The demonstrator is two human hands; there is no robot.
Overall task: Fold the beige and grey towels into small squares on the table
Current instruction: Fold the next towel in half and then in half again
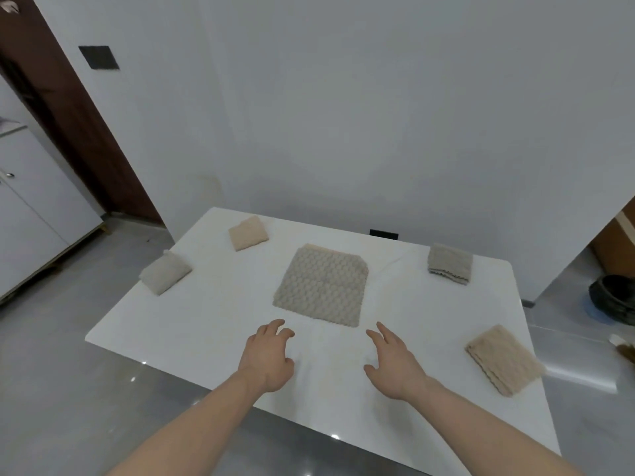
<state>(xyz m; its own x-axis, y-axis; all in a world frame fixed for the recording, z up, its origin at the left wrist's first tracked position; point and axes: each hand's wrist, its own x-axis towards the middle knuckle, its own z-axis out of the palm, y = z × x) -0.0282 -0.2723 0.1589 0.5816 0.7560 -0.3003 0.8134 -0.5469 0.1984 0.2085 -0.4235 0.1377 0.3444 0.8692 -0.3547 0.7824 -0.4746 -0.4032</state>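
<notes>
A grey textured towel (322, 285) lies spread flat in the middle of the white table (206, 324), with a beige edge showing along its far side. My left hand (268, 355) hovers just in front of its near left corner, fingers loosely curled and holding nothing. My right hand (395, 360) hovers in front of its near right corner, fingers spread. Folded small on the table lie a beige towel (248, 232) at far left, a grey one (165, 272) at the left edge, a grey one (449, 262) at far right and a beige one (503, 359) at near right.
A white wall rises directly behind the table. A white cabinet (31, 207) and a dark wooden door frame (68, 108) stand to the left. A dark round pot (615, 297) sits on the grey floor at right.
</notes>
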